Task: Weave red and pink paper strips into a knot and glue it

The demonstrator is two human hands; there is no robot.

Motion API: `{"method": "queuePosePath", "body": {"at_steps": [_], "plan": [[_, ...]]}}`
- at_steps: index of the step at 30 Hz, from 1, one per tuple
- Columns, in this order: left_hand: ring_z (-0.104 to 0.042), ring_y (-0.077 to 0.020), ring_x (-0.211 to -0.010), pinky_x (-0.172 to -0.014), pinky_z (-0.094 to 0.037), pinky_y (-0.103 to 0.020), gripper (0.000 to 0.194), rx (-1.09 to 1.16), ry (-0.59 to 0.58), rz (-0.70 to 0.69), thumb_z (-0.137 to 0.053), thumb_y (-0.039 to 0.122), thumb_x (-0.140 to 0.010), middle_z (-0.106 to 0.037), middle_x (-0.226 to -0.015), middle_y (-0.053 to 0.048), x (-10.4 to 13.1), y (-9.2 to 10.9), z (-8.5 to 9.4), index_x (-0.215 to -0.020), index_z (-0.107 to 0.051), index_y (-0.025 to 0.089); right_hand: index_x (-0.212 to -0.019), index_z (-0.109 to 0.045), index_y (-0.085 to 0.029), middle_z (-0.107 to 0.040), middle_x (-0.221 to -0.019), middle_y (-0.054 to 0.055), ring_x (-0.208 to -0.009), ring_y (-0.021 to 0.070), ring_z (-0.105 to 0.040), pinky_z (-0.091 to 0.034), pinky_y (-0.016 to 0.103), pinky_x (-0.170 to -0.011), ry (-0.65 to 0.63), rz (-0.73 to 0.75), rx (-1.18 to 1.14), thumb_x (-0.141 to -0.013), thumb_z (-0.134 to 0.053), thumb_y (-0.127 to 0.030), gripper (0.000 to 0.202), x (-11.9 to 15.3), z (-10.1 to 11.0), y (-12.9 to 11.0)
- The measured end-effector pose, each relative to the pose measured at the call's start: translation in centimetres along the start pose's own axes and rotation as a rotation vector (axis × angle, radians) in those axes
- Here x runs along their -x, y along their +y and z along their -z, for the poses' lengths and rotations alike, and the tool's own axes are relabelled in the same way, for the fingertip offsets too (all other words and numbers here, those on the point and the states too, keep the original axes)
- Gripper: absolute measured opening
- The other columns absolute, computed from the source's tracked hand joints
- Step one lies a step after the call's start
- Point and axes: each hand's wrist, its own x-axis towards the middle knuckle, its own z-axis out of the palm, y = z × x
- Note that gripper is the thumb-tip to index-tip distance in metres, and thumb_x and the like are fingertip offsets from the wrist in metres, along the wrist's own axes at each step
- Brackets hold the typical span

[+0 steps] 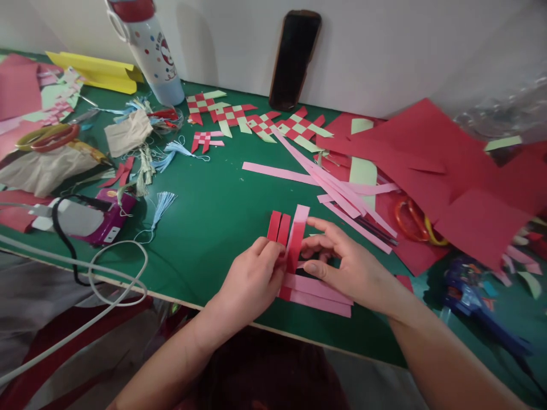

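Observation:
Red paper strips (274, 225) stand upward from a small piece of weaving near the table's front edge. Beside them rises a strip that is pink at its tip and red below (294, 245). Pink strips (322, 299) run from the same piece to the right, low over the table. My left hand (256, 273) is closed on the red strips, its thumb and finger pressed together at their base. My right hand (342, 259) is just right of the upright strip, fingers curved and apart, with its index fingertip near the pink tip. The weave itself is mostly hidden by my left hand.
Loose pink strips (337, 193) and red sheets (405, 142) lie to the right, with scissors (412, 219) and a blue glue gun (478, 307). Woven red-green pieces (231, 115), a bottle (149, 51) and a phone (294, 60) are at the back. Tassels (162, 208) and a cable (115, 276) are left.

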Motion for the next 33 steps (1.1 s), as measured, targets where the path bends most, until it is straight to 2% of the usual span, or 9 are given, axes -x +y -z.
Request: {"method": "queuePosePath", "body": {"at_steps": [3,5,9,13,19,25,30,33], "plan": [[-0.053,-0.0133,-0.069,-0.064,-0.045,-0.026,0.013,-0.012,0.0,-0.005,-0.047,0.01,-0.087,-0.055,-0.089,-0.002,0.0,0.1,0.1,-0.094,-0.053,0.018,-0.139,-0.043,-0.026,-0.073,-0.103,0.006,-0.078,0.0196,-0.069,-0.056,0.032,-0.064,-0.014,-0.028,0.1,-0.079,-0.069,-0.051,0.07,0.2,0.4,0.0],[-0.053,-0.0134,-0.068,-0.063,-0.046,-0.026,0.009,-0.005,0.003,-0.006,-0.049,0.011,-0.086,-0.054,-0.087,-0.002,0.0,0.0,0.0,-0.091,-0.053,0.018,-0.133,-0.05,-0.028,-0.073,-0.099,0.003,-0.08,0.0195,-0.069,-0.055,0.031,-0.066,0.023,-0.017,0.243,-0.08,-0.069,-0.044,0.059,0.4,0.3,0.0],[-0.056,-0.0157,-0.074,-0.067,-0.049,-0.029,0.013,0.003,0.023,-0.022,-0.054,0.013,-0.083,-0.056,-0.09,-0.003,0.2,-0.2,-0.3,-0.095,-0.055,0.018,-0.106,-0.065,-0.024,-0.072,-0.088,0.003,-0.084,0.0218,-0.067,-0.053,0.034,-0.07,0.093,0.155,0.526,-0.085,-0.065,-0.038,0.025,0.4,-0.7,-0.2],[-0.058,-0.0174,-0.079,-0.07,-0.051,-0.031,0.016,-0.024,0.025,-0.032,-0.045,0.01,-0.085,-0.058,-0.092,-0.005,0.1,-0.2,-0.4,-0.095,-0.056,0.017,-0.092,-0.065,-0.023,-0.071,-0.089,0.005,-0.088,0.0238,-0.063,-0.051,0.038,-0.075,0.098,0.261,0.571,-0.085,-0.064,-0.034,0.013,0.3,-1.4,-0.6],[-0.056,-0.0156,-0.071,-0.064,-0.05,-0.029,0.008,-0.01,0.001,-0.008,-0.047,0.015,-0.087,-0.056,-0.087,-0.005,0.0,-0.2,0.0,-0.089,-0.055,0.017,-0.085,-0.064,-0.024,-0.07,-0.093,0.004,-0.093,0.0245,-0.059,-0.047,0.041,-0.078,0.14,0.252,0.54,-0.087,-0.063,-0.033,0.01,0.4,-1.4,0.1],[-0.059,-0.0163,-0.082,-0.075,-0.053,-0.031,0.017,-0.025,0.008,-0.132,-0.056,0.011,-0.08,-0.058,-0.094,-0.004,0.4,-0.6,-0.4,-0.094,-0.062,0.019,-0.086,-0.063,-0.022,-0.07,-0.094,0.007,-0.09,0.0265,-0.059,-0.042,0.041,-0.073,0.198,0.264,0.779,-0.091,-0.056,-0.039,0.019,0.7,-1.5,0.7],[-0.059,-0.0172,-0.085,-0.077,-0.054,-0.032,0.02,-0.029,-0.004,-0.127,-0.06,0.011,-0.081,-0.059,-0.097,-0.004,0.4,-0.7,-0.5,-0.099,-0.064,0.019,-0.09,-0.062,-0.021,-0.07,-0.091,0.007,-0.083,0.024,-0.061,-0.046,0.04,-0.072,0.215,0.286,0.737,-0.095,-0.047,-0.034,0.02,1.2,-0.2,1.3],[-0.06,-0.0187,-0.089,-0.079,-0.054,-0.033,0.023,-0.049,-0.026,-0.124,-0.061,0.015,-0.083,-0.059,-0.101,-0.005,0.4,-0.7,-0.5,-0.105,-0.064,0.02,-0.095,-0.064,-0.022,-0.072,-0.092,0.006,-0.085,0.0241,-0.065,-0.049,0.041,-0.077,0.298,0.26,0.671,-0.095,-0.046,-0.029,0.02,1.7,0.9,1.9]]}}
